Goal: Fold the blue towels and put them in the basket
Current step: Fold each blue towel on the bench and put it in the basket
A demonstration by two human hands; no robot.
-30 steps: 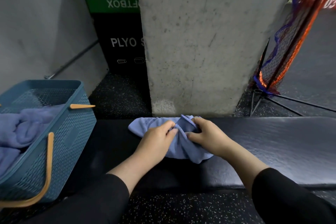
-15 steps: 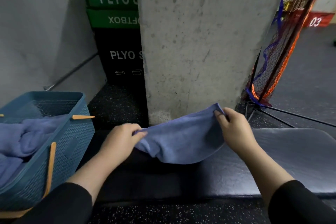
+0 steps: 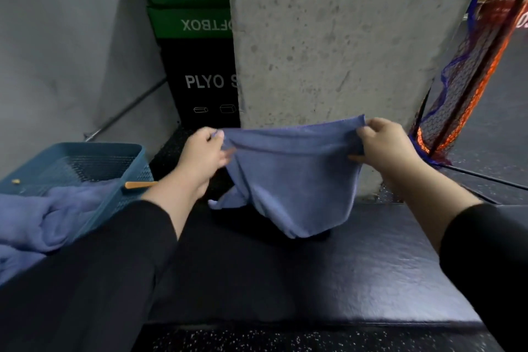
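Towel point(image 3: 294, 174) is hanging unfolded right of the basket point(image 3: 85, 151), left hand point(image 3: 200, 157) and right hand point(image 3: 385, 146) pinching its top corners; towels in basket point(image 3: 43, 214) are lying bunched, folding apparently outstanding.

1. I see a rough concrete pillar point(image 3: 328, 37) straight ahead, pitted and grey.
2. Left of it stand stacked plyo boxes point(image 3: 197, 46), two green over black, against a grey wall point(image 3: 71, 37).
3. A dark padded bench point(image 3: 357, 266) spans the foreground over speckled rubber floor point(image 3: 285, 343).
4. Orange-and-blue netting point(image 3: 471, 80) leans at right.
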